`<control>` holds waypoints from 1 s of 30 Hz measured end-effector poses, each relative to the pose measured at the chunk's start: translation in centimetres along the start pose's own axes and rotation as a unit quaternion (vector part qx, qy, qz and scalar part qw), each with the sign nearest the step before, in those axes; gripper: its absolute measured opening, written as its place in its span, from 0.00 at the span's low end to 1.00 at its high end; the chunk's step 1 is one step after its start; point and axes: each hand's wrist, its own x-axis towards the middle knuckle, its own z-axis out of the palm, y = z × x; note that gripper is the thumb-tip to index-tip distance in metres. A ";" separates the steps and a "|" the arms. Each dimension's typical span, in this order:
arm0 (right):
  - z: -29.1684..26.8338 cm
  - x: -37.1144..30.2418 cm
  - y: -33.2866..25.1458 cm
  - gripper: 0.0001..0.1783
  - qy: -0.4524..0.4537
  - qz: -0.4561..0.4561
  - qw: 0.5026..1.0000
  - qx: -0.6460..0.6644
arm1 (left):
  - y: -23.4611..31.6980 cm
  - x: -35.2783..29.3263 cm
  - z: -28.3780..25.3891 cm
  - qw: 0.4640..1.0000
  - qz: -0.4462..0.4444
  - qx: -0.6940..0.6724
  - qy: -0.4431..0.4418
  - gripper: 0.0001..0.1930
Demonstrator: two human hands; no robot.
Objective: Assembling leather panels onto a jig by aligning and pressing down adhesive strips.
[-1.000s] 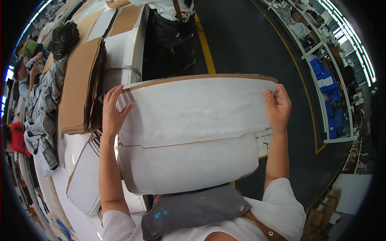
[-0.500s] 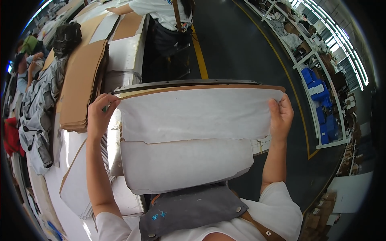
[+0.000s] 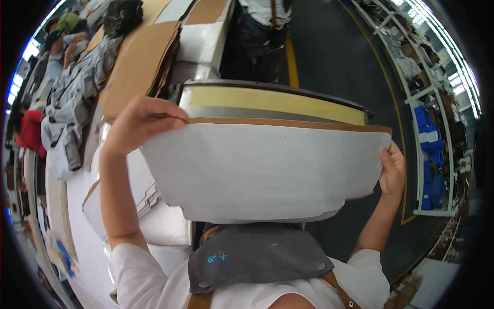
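Observation:
A wide white sheet with a brown strip along its far edge spans the space between my hands in front of my chest. My left hand pinches its far left corner between thumb and fingers. At the right end my right hand grips the edge, thumb on the white face. Just beyond the sheet lies a long bench fixture with a pale yellow strip and a dark bar along its far side. The sheet hides the fixture's near part.
Left of the fixture a stack of brown sheets lies on the white table. More white sheets rest below my left forearm. Grey cloth and a red item are farther left. Shelving with blue bins stands right; a person is ahead.
The sheet has come away from the fixture toward me, uncovering the yellow strip. Its second white panel below no longer shows. Both hands still hold its ends; my view has shifted left.

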 end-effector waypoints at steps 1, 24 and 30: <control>-0.4 -0.3 1.4 0.18 -0.009 0.064 0.998 -0.015 | -1.1 0.3 0.8 0.999 -0.031 -0.001 -0.030 0.05; 7.1 4.9 5.2 0.06 -0.224 0.140 0.880 -0.394 | -6.5 2.4 7.2 0.986 -0.077 0.072 -0.129 0.07; 6.4 4.2 5.2 0.05 -0.192 0.161 0.898 -0.362 | -6.2 2.2 7.3 0.986 -0.117 0.039 -0.114 0.04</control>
